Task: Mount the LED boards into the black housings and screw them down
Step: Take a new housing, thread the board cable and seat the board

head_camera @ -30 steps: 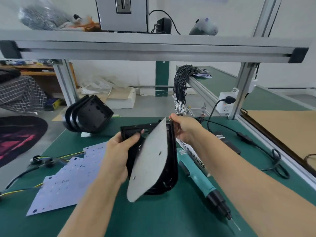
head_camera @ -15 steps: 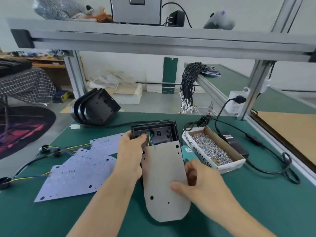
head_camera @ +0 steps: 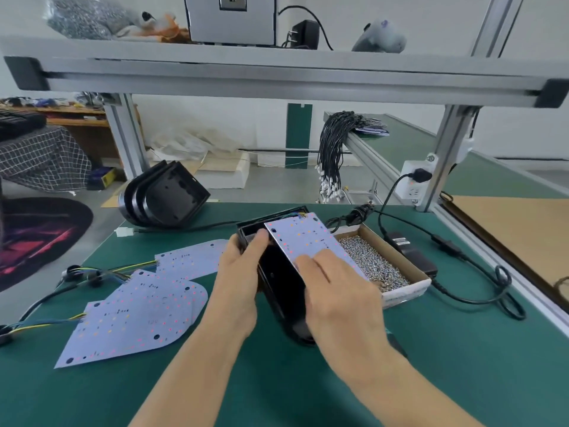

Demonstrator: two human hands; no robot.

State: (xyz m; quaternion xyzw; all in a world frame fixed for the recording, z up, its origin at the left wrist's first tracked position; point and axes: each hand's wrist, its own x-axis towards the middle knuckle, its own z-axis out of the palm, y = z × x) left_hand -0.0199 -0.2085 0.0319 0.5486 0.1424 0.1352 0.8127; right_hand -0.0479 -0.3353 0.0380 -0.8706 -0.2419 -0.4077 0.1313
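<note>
right now the left hand [head_camera: 240, 272] is curled round the near left wall of the black housing [head_camera: 278, 278], thumb hooked over its rim, holding it tilted on the green mat [head_camera: 277, 386]. the right hand [head_camera: 341, 291] lies on the led board [head_camera: 308, 238] with fingers fairly straight, pressing it toward the housing's open face; whether the thumb catches an edge underneath i cannot tell. the board sits led-side up, its far end by the coloured wires at the housing's top, not seated yet by the look of it.

the board looks thin, stiff and light, likely to flex if forced, so it is best handled by the bare edges rather than over the emitters. the housing seems rigid and smooth, safest gripped by its walls.

further out, spare led boards [head_camera: 138, 312] lie to the left, a box of screws [head_camera: 378, 266] sits just right of the housing, and stacked housings [head_camera: 163, 198] rest at the mat's far edge.
</note>
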